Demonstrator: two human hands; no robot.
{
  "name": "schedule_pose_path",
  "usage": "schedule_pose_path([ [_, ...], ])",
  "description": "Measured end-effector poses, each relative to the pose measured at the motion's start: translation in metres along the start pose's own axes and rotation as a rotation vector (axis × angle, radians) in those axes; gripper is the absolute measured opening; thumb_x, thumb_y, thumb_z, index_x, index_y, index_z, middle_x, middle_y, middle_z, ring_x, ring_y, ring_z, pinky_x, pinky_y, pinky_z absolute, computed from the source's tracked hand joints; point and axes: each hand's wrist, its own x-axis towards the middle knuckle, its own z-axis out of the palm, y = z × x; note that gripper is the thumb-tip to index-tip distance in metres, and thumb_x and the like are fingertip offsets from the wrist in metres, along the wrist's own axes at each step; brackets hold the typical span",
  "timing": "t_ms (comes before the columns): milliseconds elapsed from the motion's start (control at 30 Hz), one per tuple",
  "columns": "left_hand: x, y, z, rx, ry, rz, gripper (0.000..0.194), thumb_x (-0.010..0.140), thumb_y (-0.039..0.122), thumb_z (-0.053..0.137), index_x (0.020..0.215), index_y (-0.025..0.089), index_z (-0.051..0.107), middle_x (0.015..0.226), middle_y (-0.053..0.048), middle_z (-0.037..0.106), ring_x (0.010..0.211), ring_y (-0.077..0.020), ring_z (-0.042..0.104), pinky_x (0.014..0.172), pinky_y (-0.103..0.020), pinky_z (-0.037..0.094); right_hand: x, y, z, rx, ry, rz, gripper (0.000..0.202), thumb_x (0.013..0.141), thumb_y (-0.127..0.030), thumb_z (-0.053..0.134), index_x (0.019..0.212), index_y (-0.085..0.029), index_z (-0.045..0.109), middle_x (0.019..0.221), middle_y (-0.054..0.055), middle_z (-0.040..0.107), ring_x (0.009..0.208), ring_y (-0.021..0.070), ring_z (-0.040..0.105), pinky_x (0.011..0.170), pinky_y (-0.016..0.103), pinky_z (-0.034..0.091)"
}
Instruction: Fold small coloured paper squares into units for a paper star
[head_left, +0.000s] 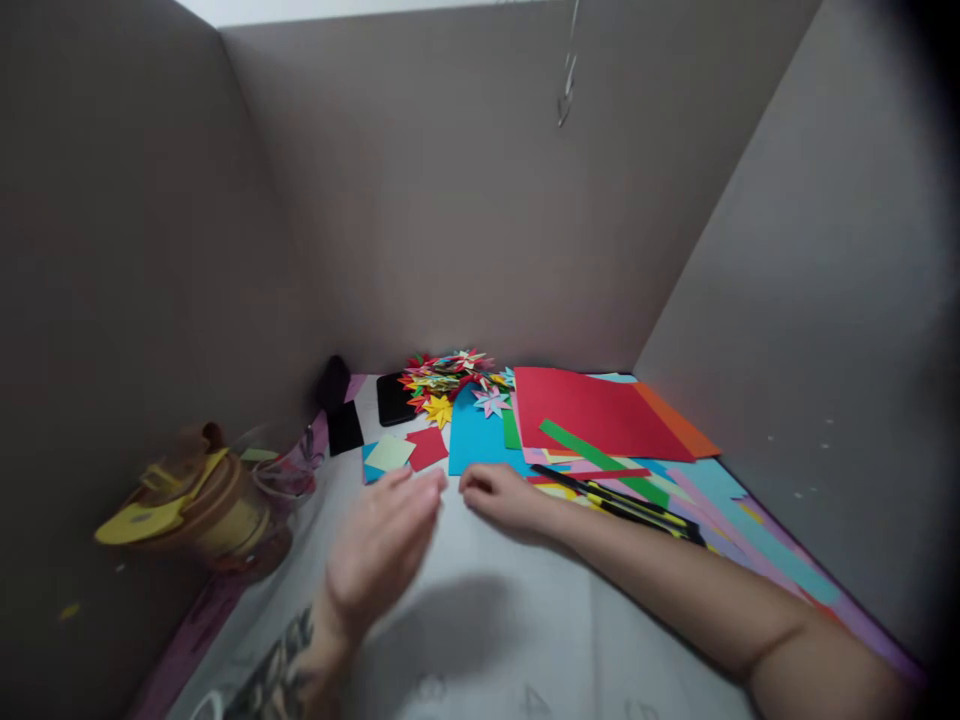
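My left hand (390, 535) is raised over the white sheet (517, 640), slightly blurred, fingers stretched out and nothing visible in it. My right hand (501, 497) rests on the sheet with its fingers loosely curled and nothing showing in them. Just beyond it lies a blue paper sheet (478, 440). Small paper squares lie past my left hand: a pale green one (391, 453), a red one (429, 447) and a partly covered blue one (370, 470). Black and yellow cutters (637, 507) lie beside my right forearm.
Folded paper stars (450, 380) pile at the back next to a black phone (395, 400). Large red paper (600, 412), orange paper (667, 415) and green strips (581, 447) spread at the right. A brown and yellow pot-like container (217, 510) stands left. Grey panels (450, 200) enclose the table.
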Motion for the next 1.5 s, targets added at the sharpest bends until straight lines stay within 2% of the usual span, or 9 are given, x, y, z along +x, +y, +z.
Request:
schedule_pose_path([
  [100,0.140,0.071,0.026,0.269,0.208,0.095,0.023,0.069,0.039,0.066,0.084,0.022,0.066,0.072,-0.002,0.063,0.067,-0.0159,0.058,0.060,-0.025,0.046,-0.024,-0.007,0.006,-0.309,-0.140,-0.274,0.014,0.080,-0.016,0.048,0.082,-0.018,0.061,0.082,0.004,0.062,0.081,0.0152,0.056,0.071,0.027,0.043],
  [200,0.192,0.082,0.033,0.408,0.409,0.057,0.028,0.077,0.044,0.052,0.077,0.018,0.061,0.051,0.004,0.047,0.047,-0.0107,0.045,0.046,-0.021,0.034,-0.028,-0.011,0.005,-0.480,-0.204,-0.349,0.016,0.084,-0.021,0.046,0.087,-0.019,0.061,0.085,0.007,0.059,0.082,0.0165,0.053,0.073,0.028,0.041],
  [400,0.168,0.040,0.032,0.917,-0.010,0.122,0.030,0.078,0.043,0.051,0.088,0.018,0.066,0.085,-0.007,0.064,0.082,-0.0216,0.057,0.074,-0.030,0.042,-0.025,-0.009,0.004,-0.524,-0.236,-0.347,0.017,0.086,-0.023,0.044,0.089,-0.019,0.060,0.086,0.006,0.057,0.082,0.0168,0.051,0.073,0.029,0.039],
  [633,0.168,0.048,0.044,1.086,-0.234,0.190,0.033,0.076,0.042,0.055,0.100,0.020,0.064,0.107,-0.008,0.064,0.104,-0.0271,0.051,0.088,-0.034,0.037,-0.028,-0.012,0.000,-0.493,-0.249,-0.327,0.016,0.085,-0.024,0.047,0.091,-0.020,0.060,0.090,0.007,0.057,0.084,0.0173,0.051,0.072,0.029,0.039],
  [1000,0.166,0.048,0.047,1.231,-0.246,0.053,0.030,0.084,0.032,0.041,0.079,0.018,0.067,0.074,-0.010,0.066,0.072,-0.0219,0.059,0.062,-0.027,0.037,-0.024,-0.001,0.003,-0.463,-0.197,-0.337,0.018,0.085,-0.021,0.046,0.094,-0.019,0.061,0.088,0.006,0.057,0.084,0.0154,0.054,0.071,0.026,0.041],
  [1200,0.166,0.077,0.030,0.799,0.105,0.212,0.028,0.083,0.030,0.044,0.093,0.018,0.068,0.098,-0.009,0.068,0.090,-0.0215,0.060,0.076,-0.028,0.041,-0.024,0.000,0.011,-0.555,-0.120,-0.366,0.018,0.086,-0.022,0.044,0.092,-0.018,0.061,0.085,0.005,0.057,0.082,0.0151,0.054,0.070,0.026,0.041],
  [1267,0.160,0.092,0.031,0.552,0.191,0.152,0.026,0.079,0.035,0.051,0.086,0.018,0.069,0.086,-0.006,0.070,0.076,-0.0187,0.061,0.068,-0.026,0.043,-0.025,0.000,0.013,-0.589,-0.098,-0.383,0.018,0.086,-0.022,0.044,0.090,-0.018,0.061,0.084,0.005,0.058,0.081,0.0156,0.054,0.070,0.026,0.041],
  [1400,0.135,0.107,0.047,0.178,0.014,-0.135,0.025,0.067,0.040,0.064,0.062,0.015,0.063,0.057,-0.001,0.062,0.051,-0.0120,0.051,0.050,-0.021,0.036,-0.028,-0.001,0.016,-0.529,-0.028,-0.384,0.017,0.084,-0.022,0.044,0.084,-0.018,0.061,0.081,0.007,0.059,0.081,0.0175,0.054,0.071,0.029,0.041],
  [1500,0.109,0.101,0.062,0.071,-0.078,-0.276,0.030,0.058,0.040,0.070,0.053,0.014,0.055,0.045,0.002,0.053,0.043,-0.0084,0.043,0.045,-0.019,0.030,-0.037,-0.007,0.023,-0.197,0.195,-0.188,0.017,0.084,-0.025,0.043,0.089,-0.018,0.058,0.082,0.006,0.060,0.077,0.0165,0.055,0.068,0.029,0.043],
])
